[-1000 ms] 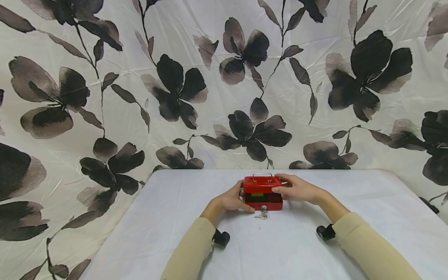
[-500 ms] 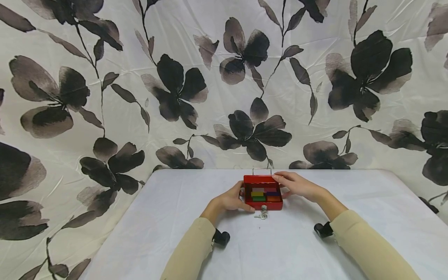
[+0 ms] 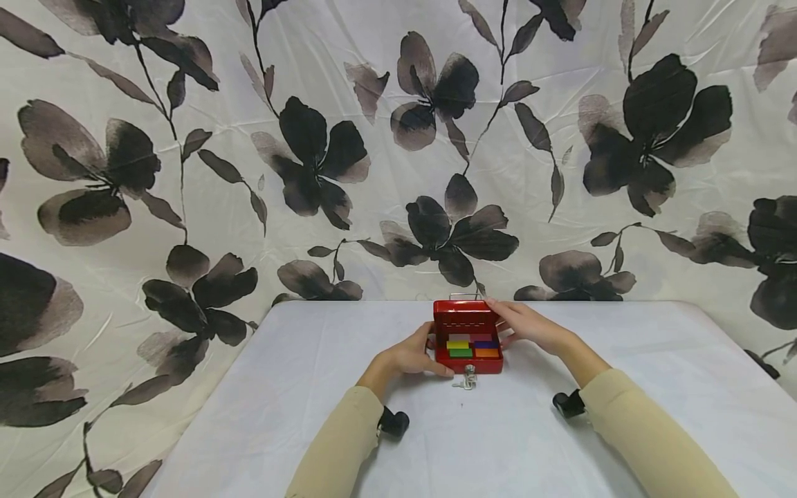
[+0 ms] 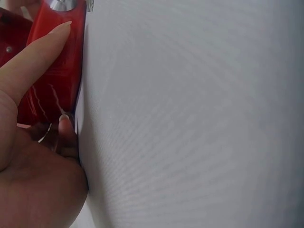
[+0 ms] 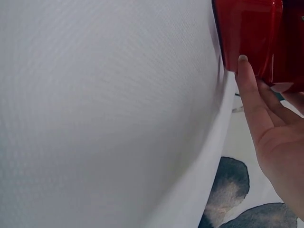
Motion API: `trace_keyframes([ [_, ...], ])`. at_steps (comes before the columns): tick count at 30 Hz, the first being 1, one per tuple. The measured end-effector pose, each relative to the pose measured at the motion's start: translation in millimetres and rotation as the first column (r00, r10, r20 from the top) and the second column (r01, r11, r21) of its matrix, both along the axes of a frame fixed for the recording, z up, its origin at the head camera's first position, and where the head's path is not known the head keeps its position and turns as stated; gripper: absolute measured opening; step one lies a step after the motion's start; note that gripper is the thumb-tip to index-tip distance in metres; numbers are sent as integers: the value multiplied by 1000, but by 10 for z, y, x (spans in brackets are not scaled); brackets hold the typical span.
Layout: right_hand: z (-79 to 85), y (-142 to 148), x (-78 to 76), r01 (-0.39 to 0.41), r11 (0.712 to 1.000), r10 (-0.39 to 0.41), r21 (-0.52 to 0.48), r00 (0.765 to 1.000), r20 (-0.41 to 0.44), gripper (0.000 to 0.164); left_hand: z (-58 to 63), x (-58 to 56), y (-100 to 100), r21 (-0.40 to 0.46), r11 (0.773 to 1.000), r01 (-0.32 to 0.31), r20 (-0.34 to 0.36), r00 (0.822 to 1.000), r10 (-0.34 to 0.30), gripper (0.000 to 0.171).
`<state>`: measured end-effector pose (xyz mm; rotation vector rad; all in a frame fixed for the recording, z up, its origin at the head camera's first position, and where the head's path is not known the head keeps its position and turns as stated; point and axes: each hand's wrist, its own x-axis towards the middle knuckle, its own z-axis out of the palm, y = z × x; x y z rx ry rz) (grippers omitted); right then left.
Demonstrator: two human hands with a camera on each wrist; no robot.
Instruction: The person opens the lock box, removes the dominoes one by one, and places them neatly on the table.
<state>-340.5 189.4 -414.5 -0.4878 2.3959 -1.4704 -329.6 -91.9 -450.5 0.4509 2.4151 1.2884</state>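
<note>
A small red cash box (image 3: 441, 368) stands on the table with its lid (image 3: 463, 306) raised. Inside lie several coloured blocks, among them a yellow block (image 3: 457, 344), a green block (image 3: 461, 353) and an orange block (image 3: 486, 353). My left hand (image 3: 411, 351) grips the box's left side, its thumb on the front wall and its other fingers curled at the side. At the right, my right hand (image 3: 534, 326) touches the lid's upper corner and the box's side with fairly straight fingers. A metal lock with keys (image 3: 470, 379) is at the front.
The white-covered table (image 3: 498, 443) extends around the box; its far edge runs close behind the lid. A floral curtain (image 3: 386, 159) hangs beyond. A black wrist camera (image 3: 394, 423) sits at the left sleeve, another black wrist camera (image 3: 568, 404) at the right.
The lid has swung up and back from partly closed, so the blocks show. My right hand has moved with its edge, its fingers straightening. The left hand stays put.
</note>
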Motion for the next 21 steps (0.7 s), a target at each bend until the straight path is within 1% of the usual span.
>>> trace_keyframes([
  [8,7,-28,-17,39,999,-39,7,999,1,75,-1,11,9,-3,1000,-2,-1,1000,2,101],
  [16,10,-27,-40,52,999,-52,13,999,13,78,-4,14,15,24,1000,-7,13,1000,7,100],
  [21,2,-22,-50,57,998,-57,10,998,23,80,-3,10,17,14,1000,-15,15,1000,14,101],
])
